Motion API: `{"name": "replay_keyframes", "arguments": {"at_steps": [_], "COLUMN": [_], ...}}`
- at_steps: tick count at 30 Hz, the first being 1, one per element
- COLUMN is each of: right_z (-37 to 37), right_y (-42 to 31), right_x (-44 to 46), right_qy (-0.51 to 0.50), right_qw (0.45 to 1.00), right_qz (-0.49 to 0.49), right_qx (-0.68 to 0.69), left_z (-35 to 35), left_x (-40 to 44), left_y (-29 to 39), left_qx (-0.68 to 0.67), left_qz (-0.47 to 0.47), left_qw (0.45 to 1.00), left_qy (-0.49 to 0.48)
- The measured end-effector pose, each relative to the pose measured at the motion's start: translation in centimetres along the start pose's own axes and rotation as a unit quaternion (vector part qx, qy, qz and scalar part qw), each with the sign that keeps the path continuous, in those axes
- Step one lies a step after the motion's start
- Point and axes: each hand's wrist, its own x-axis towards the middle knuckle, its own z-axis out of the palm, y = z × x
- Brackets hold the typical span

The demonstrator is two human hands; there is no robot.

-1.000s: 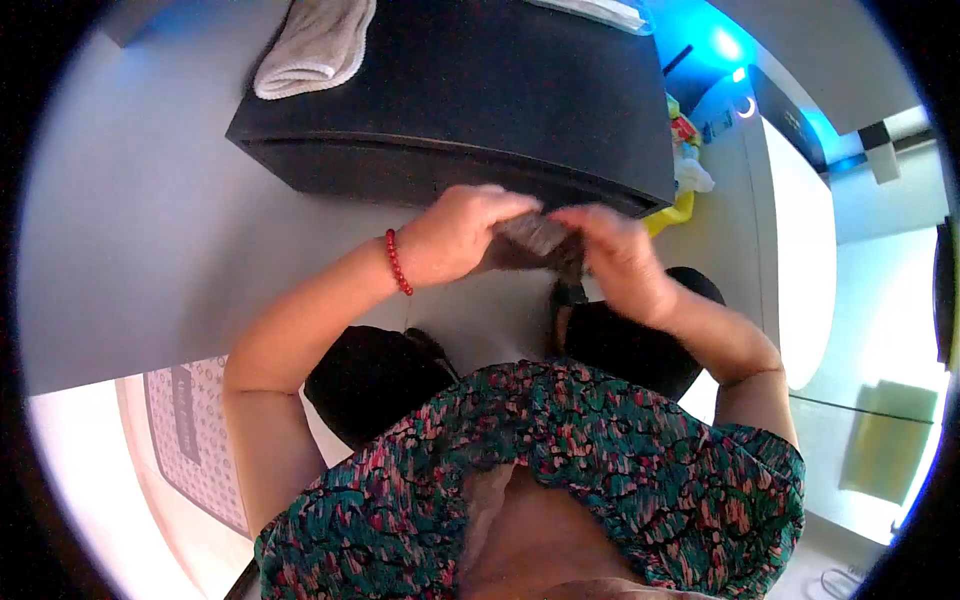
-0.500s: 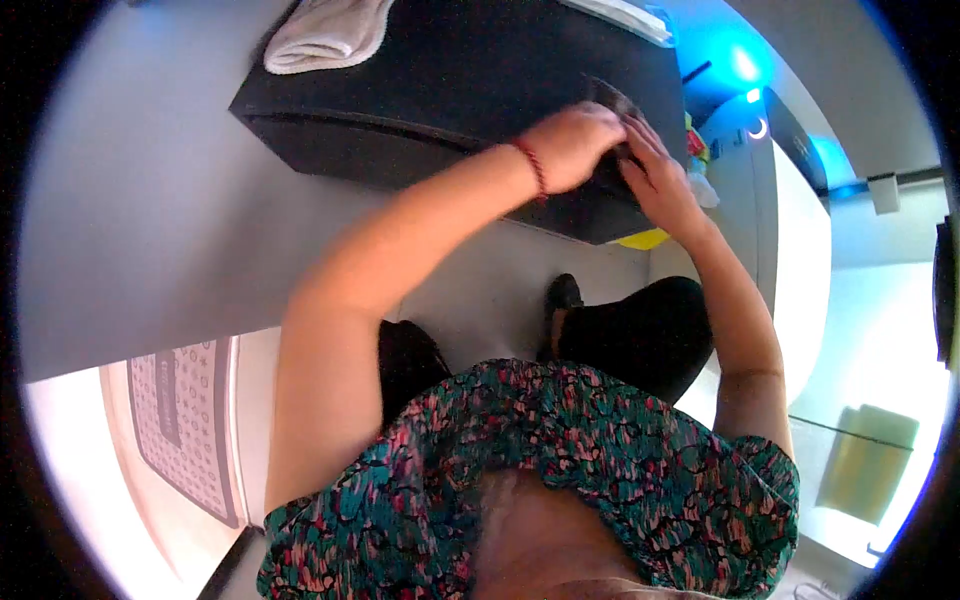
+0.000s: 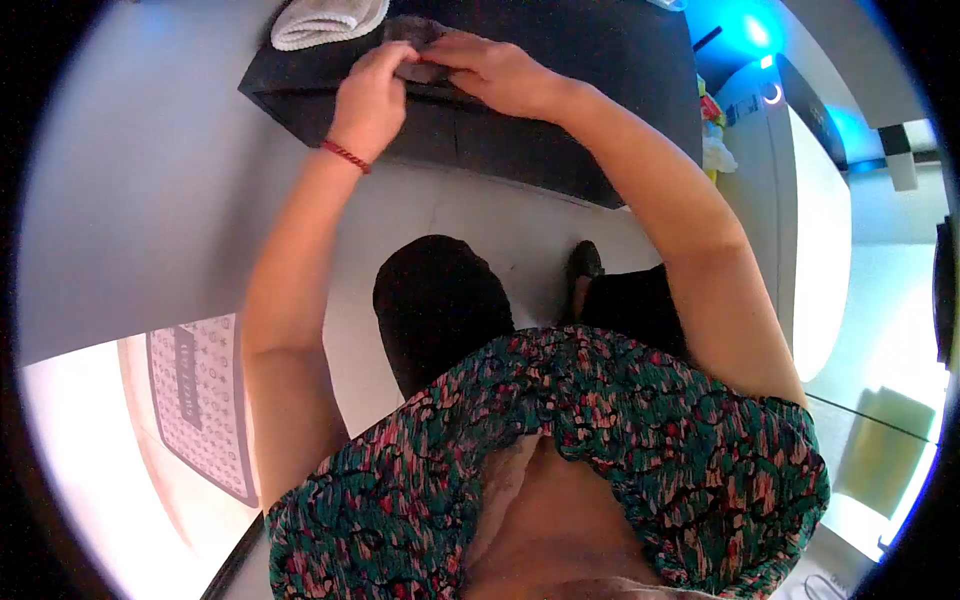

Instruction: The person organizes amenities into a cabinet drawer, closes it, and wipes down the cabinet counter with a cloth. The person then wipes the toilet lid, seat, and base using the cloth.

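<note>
A dark, greyish-brown piece of cloth point(image 3: 418, 28) is bunched between my two hands above the front edge of a black cabinet point(image 3: 560, 120). My left hand point(image 3: 372, 95), a red braided band at its wrist, has its fingers closed on the cloth's near side. From the right, my right hand point(image 3: 500, 75) meets it, fingers bent together over the same cloth. The fingertips of both hands nearly touch, and part of the cloth is hidden beneath them. Just left of the cloth, a folded white towel point(image 3: 330, 22) lies on the cabinet top.
To the right stands a white appliance point(image 3: 815, 220) with a blue glow behind it. Small colourful packets point(image 3: 712, 110) sit beside the cabinet. A patterned mat point(image 3: 205, 405) lies at the lower left. My knee point(image 3: 440, 300) is close to the cabinet front.
Both hands have moved left along the cabinet with the cloth, from its right end to beside the white towel. My left knee has come forward into view.
</note>
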Motion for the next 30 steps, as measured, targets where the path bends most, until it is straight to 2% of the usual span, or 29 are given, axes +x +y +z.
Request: {"name": "replay_keyframes", "arguments": {"at_steps": [2, 5, 9, 11, 16, 18, 20, 21, 23, 25, 27, 29, 30], "right_z": [-1.3, -4.1, -5.7, -5.3, -2.4, -0.9, 0.7, 1.5, 3.4, 5.8, 8.2, 10.1, 10.6], "right_y": [-0.4, -0.6, -2.7, -4.2, -5.8, -5.8, -5.4, -5.3, -5.6, -5.6, -5.3, -5.1, -5.0], "right_x": [-2.1, -6.4, -11.2, -12.4, -12.2, -11.4, -10.4, -9.5, -7.0, -5.3, -3.7, -2.2, -1.7], "right_qy": [-0.021, -0.044, -0.046, -0.043, -0.009, -0.024, -0.051, -0.054, -0.069, -0.107, -0.119, -0.096, -0.096], "right_qw": [1.000, 0.994, 0.982, 0.982, 0.970, 0.958, 0.931, 0.923, 0.914, 0.893, 0.915, 0.925, 0.924], "right_qz": [0.018, 0.087, 0.182, 0.176, 0.128, 0.105, 0.085, 0.075, 0.039, 0.011, -0.011, -0.011, 0.013], "right_qx": [0.002, 0.046, -0.008, -0.057, -0.206, -0.266, -0.351, -0.374, -0.398, -0.437, -0.386, -0.367, -0.369], "left_z": [1.0, 3.2, 5.9, 6.7, 6.7, 5.9, 5.7, 5.1, 3.8, 3.4, 3.7, 3.6, 3.3], "left_x": [-0.3, 0.2, 0.0, -0.3, -0.9, -1.4, -2.3, -2.8, -4.3, -5.9, -7.6, -8.3, -8.2], "left_y": [1.4, 4.9, 7.6, 8.1, 6.4, 5.2, 3.4, 2.4, -0.1, -2.7, -4.7, -6.0, -6.5], "left_qx": [0.002, -0.052, -0.134, -0.144, -0.132, -0.122, -0.105, -0.103, -0.083, -0.081, -0.045, -0.034, -0.024], "left_qz": [0.001, 0.058, 0.123, 0.163, 0.195, 0.199, 0.217, 0.213, 0.215, 0.187, 0.140, 0.107, 0.096], "left_qw": [1.000, 0.997, 0.983, 0.976, 0.972, 0.972, 0.967, 0.968, 0.957, 0.955, 0.963, 0.969, 0.978], "left_qy": [0.000, -0.026, -0.029, -0.031, -0.008, 0.007, 0.078, 0.083, 0.177, 0.217, 0.227, 0.221, 0.182]}}
